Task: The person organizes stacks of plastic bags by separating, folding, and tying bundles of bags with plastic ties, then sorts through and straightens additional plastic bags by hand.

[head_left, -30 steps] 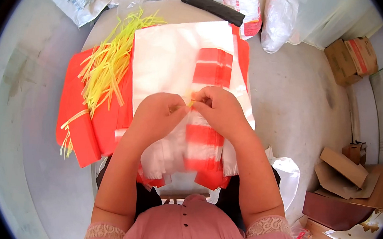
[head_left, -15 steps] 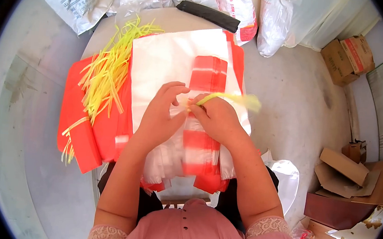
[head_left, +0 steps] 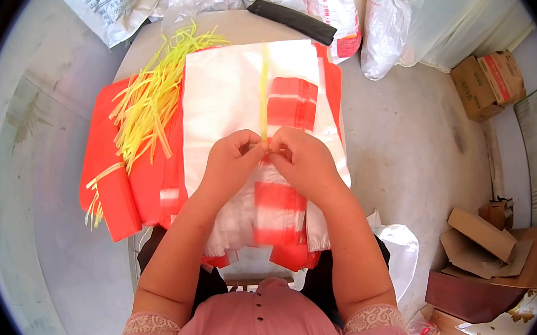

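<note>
My left hand (head_left: pixel 232 164) and my right hand (head_left: pixel 304 164) meet over a folded bundle of red-and-white plastic bags (head_left: pixel 292 106). Fingers of both are closed in a pinch on a yellow plastic strip (head_left: pixel 264 90), whose loose end points away from me. Part of the strip at the bundle is hidden by my fingers. Beneath the bundle lies a stack of white and red plastic bags (head_left: pixel 221 93). To the left, a pile of loose yellow strips (head_left: pixel 153 100) rests on red bags (head_left: pixel 103 127).
A red bundle tied with yellow strip (head_left: pixel 118 205) lies at the left front. Across the far edge of the table (head_left: pixel 223 23) is a black object (head_left: pixel 292 21). White sacks (head_left: pixel 107 0) stand behind. Cardboard boxes (head_left: pixel 490 81) sit at the right.
The strip's loose end has swung from the right to point straight away from me. My left hand has closed from open, and its fingers now meet my right hand's.
</note>
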A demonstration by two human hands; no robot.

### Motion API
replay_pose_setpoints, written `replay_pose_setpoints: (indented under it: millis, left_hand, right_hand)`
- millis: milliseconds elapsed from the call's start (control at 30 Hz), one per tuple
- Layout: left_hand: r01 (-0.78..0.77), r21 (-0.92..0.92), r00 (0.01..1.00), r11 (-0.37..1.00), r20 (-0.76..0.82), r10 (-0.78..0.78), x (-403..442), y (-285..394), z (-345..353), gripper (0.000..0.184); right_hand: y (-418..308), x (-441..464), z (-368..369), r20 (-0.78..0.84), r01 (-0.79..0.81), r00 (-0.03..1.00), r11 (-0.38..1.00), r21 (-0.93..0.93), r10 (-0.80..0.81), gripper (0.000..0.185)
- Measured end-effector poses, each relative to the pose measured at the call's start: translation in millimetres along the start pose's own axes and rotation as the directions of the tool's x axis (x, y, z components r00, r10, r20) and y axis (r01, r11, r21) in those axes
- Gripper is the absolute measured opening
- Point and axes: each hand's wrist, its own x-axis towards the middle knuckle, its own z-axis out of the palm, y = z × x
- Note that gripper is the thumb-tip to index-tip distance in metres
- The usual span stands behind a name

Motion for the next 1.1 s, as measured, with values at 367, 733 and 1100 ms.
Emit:
replay_pose_setpoints:
  millis: [367,733,1100]
  left_hand:
    - [-0.343,0.432,0.939,0.834,0.123,0.322,-7,7,-2,0.015]
    - [-0.025,-0.083,0.999,0.996,0.045,0.029,-3,-5,-3,0.013]
    - [0.077,-0.154,0.997,0.985,0.007,-0.077,1,-7,1,0.018]
  right_hand:
    - [22,4,20,-0.238,0.276,0.92,0.946,-0.169,-0.311,0.024]
    - [20,3,19,-0.223,0.178,0.956,0.981,-0.074,-0.19,0.016]
    - [14,3,5,0.108,-0.127,0.989,0.953,0.274,0.101,0.018]
